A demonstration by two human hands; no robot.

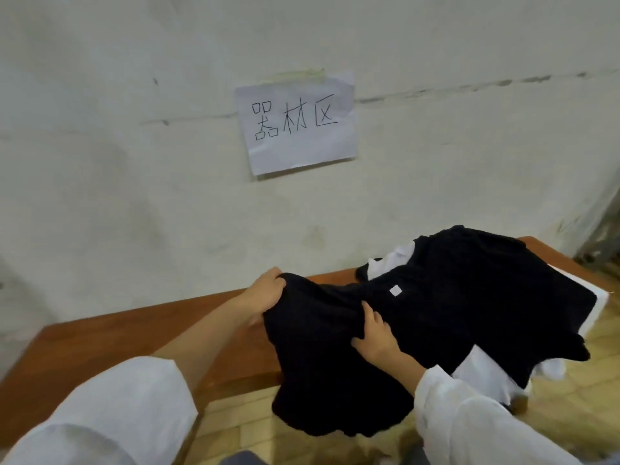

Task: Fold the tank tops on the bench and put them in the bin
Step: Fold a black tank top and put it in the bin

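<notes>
A person's left hand (266,292) and right hand (375,337) clutch a black top (335,380) at centre frame, fingers curled into its cloth. Its hem spills over the front edge of the bench (117,340). Bench wood shows toward lower left, and white tops (483,374) crowd the right end.

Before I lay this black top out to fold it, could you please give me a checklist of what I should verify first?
1. Left hand grips the top: ok, fingers curled round a bunched edge.
2. Right hand grips the top: ok.
3. Top lying flat: not ok, it is bunched and hangs over the front edge of the bench.
4. Bare bench wood at the left to spread it on: ok.
5. Top free of the white garments under it: cannot tell.
6. Bin within reach: cannot tell, it is not in view.
</notes>
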